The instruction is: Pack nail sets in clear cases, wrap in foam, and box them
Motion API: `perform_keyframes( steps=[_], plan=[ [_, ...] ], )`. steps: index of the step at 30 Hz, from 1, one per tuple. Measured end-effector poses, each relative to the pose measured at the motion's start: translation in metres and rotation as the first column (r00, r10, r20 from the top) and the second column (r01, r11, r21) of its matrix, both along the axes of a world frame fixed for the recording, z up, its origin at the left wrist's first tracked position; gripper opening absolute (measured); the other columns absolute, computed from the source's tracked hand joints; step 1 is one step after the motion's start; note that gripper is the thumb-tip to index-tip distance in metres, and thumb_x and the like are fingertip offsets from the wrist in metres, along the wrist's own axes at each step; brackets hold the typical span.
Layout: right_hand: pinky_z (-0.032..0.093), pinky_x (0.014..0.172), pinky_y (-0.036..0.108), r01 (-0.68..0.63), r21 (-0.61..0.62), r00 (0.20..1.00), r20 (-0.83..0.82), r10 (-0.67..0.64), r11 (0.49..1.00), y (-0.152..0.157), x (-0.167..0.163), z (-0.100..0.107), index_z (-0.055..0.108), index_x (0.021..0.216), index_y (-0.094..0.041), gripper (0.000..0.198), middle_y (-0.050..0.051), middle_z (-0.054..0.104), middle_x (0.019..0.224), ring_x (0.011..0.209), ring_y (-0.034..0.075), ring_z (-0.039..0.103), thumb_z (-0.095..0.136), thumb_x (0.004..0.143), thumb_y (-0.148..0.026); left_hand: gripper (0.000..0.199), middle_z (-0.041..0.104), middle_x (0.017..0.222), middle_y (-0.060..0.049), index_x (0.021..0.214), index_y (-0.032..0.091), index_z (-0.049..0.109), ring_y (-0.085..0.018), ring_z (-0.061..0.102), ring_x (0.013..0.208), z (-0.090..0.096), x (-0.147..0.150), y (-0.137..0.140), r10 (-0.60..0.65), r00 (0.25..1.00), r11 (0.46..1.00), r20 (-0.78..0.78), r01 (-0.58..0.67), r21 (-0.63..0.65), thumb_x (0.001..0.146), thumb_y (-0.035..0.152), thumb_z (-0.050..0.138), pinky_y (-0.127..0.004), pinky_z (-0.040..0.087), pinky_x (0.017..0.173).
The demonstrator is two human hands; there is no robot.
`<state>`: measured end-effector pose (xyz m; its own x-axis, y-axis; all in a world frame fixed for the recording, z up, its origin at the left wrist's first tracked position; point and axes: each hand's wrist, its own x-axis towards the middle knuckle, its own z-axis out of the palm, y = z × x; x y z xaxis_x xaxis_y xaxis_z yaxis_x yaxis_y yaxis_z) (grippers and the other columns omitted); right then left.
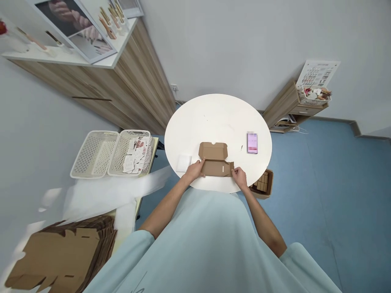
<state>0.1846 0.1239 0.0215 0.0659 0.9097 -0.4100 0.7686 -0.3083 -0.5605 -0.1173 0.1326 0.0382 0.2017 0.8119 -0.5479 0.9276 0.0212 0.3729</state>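
Note:
On the round white table [214, 118] lies a small brown cardboard box [213, 167], partly folded, its lid panel spread away from me. My left hand [195, 170] grips the box's left end, thumb on top near the fold line. At the opposite end, my right hand [239, 177] pinches a small side flap between its fingers. A short white slot or mark shows on the box panel near that flap. Beside my left hand rests a flat white packet [183, 163]. Further right on the table is a phone [252, 143] with a pinkish screen.
Left of me, white baskets [94, 154] stand side by side, one holding printed cards [135, 156]. White sheeting [100, 195] and a stack of flat cardboard blanks [61, 256] lie nearer. A carton of small brown boxes [263, 183] sits on the floor right of the table.

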Motion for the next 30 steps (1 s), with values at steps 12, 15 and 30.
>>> perform_keyframes(
  steps=[12,15,30],
  plan=[
    [0.051,0.085,0.028,-0.197,0.008,0.980,0.008,0.197,0.980,0.013,-0.044,0.028,0.070,0.114,-0.018,0.034,0.010,0.079,0.110,0.098,0.022,0.074,0.054,0.105,-0.046,0.116,0.062,0.134,-0.016,0.168,0.030,0.019,-0.037,0.068,0.121,-0.010,0.005,-0.003,0.061,0.996,0.998,0.062,-0.062,0.024,0.075,0.034,0.088,-0.036,0.052,0.088],
    [0.050,0.083,0.027,-0.270,-0.070,0.947,0.158,0.278,0.960,0.016,-0.048,0.028,0.074,0.111,-0.017,0.028,0.011,0.079,0.106,0.101,0.023,0.074,0.054,0.106,-0.036,0.116,0.062,0.136,-0.016,0.168,0.030,0.019,-0.037,0.068,0.121,-0.009,0.006,-0.003,0.057,0.996,0.998,0.065,-0.059,0.021,0.075,0.033,0.088,-0.035,0.052,0.088],
    [0.051,0.081,0.035,-0.323,-0.160,0.852,0.381,0.360,0.933,0.025,-0.069,0.031,0.077,0.110,-0.009,0.030,0.024,0.077,0.105,0.101,0.032,0.075,0.050,0.101,-0.017,0.113,0.061,0.133,-0.015,0.168,0.032,0.019,-0.035,0.069,0.117,-0.004,0.012,-0.008,0.096,0.993,0.995,0.063,-0.097,0.021,0.078,0.033,0.086,-0.035,0.052,0.086]
  ],
)
